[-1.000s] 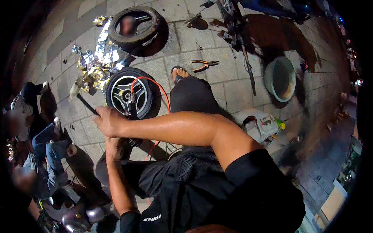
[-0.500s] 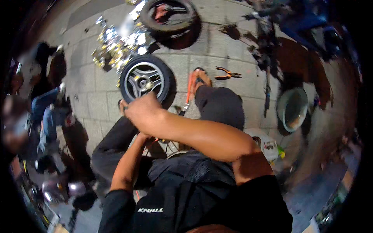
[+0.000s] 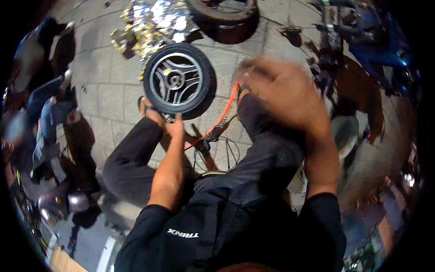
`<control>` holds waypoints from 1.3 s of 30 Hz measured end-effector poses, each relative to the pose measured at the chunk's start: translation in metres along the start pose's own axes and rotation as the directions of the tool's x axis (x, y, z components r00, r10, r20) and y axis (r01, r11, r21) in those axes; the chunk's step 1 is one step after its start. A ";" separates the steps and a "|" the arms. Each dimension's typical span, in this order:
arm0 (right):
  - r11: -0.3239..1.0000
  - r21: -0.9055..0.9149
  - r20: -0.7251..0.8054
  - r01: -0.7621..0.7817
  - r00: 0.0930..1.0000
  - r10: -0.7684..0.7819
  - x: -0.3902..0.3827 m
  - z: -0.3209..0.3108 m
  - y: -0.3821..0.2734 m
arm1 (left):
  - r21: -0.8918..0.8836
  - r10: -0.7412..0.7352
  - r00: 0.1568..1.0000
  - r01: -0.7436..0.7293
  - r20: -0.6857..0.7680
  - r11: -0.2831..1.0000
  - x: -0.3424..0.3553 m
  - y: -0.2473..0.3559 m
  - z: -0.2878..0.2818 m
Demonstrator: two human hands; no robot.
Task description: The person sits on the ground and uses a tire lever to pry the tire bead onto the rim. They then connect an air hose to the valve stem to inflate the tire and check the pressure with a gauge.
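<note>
Probably heavy: wheel across edges of paving slabs
Tyre looks firm, best taken at opposite sides; left hand near, right hand blurred; can't tell either grip

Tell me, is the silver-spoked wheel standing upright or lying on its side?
Lying on its side: the wheel turns its full round face up to the camera, which looks down.

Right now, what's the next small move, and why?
I'd probably bring the right hand over to the wheel: the wheel lies flat, the left hand is at its near edge, and the right hand is off to the right. Blur hides whether the right hand holds anything.
</note>
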State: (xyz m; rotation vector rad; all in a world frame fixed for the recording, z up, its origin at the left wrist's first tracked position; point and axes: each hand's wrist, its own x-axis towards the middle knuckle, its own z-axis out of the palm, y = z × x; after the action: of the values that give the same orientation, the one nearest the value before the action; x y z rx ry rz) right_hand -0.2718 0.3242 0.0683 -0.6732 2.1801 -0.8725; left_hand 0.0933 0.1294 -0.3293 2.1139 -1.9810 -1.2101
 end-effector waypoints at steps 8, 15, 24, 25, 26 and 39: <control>0.734 0.098 -0.342 -0.672 0.670 0.659 0.133 -0.026 0.373 | -0.285 -0.200 0.976 0.218 0.090 0.934 0.061 0.023 -0.020; 0.700 -0.374 -0.363 -0.608 0.791 0.493 0.169 0.007 0.487 | -0.426 0.010 0.939 0.147 0.344 0.893 0.043 0.104 -0.039; 0.625 -0.153 -0.347 -0.766 0.634 0.691 0.220 0.040 0.519 | -0.444 0.241 0.955 -0.143 0.172 0.884 0.070 0.075 -0.018; 0.610 -0.079 -0.314 -0.788 0.601 0.735 0.221 0.038 0.523 | -0.403 0.216 0.959 -0.128 0.182 0.906 0.065 0.077 -0.018; 0.643 -0.077 -0.313 -0.762 0.631 0.710 0.224 0.043 0.523 | -0.383 0.043 0.968 0.056 0.245 0.922 0.056 0.097 -0.022; 0.766 -0.204 -0.403 -0.609 0.766 0.501 0.213 0.026 0.476 | -0.385 -0.117 0.946 0.233 0.301 0.893 0.064 0.052 -0.057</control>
State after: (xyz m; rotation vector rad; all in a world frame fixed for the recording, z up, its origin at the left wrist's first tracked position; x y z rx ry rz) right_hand -0.4845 0.4779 -0.3837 0.0304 2.6452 -0.3100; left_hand 0.0728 0.0367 -0.2968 2.0226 -1.4394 -1.8491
